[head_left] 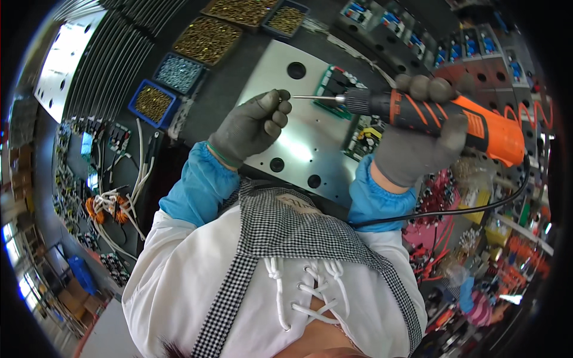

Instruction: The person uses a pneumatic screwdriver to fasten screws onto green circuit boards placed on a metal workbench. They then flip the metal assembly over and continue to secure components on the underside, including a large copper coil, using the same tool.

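Note:
My right hand (418, 140), in a grey glove, is wrapped round an orange and black electric screwdriver (477, 126). Its thin metal bit (313, 97) points left, level above a silver metal plate (262, 77). At the bit's tip my left hand (248, 128), gloved too, is closed in a pinch. Whatever sits between its fingertips is too small to make out, perhaps a tiny dark piece. Two green circuit boards lie on the plate's right part: one (329, 77) behind the bit, the other (365, 136) with yellow parts beside my right wrist.
Blue bins of brass-coloured (153, 102) and silvery small parts (179, 73) stand at the back left, larger trays (206, 40) behind them. Stacked metal panels (65, 65) fill the far left. A black cable (465, 210) runs from the screwdriver across my right forearm. Wires and boards (110, 203) lie left.

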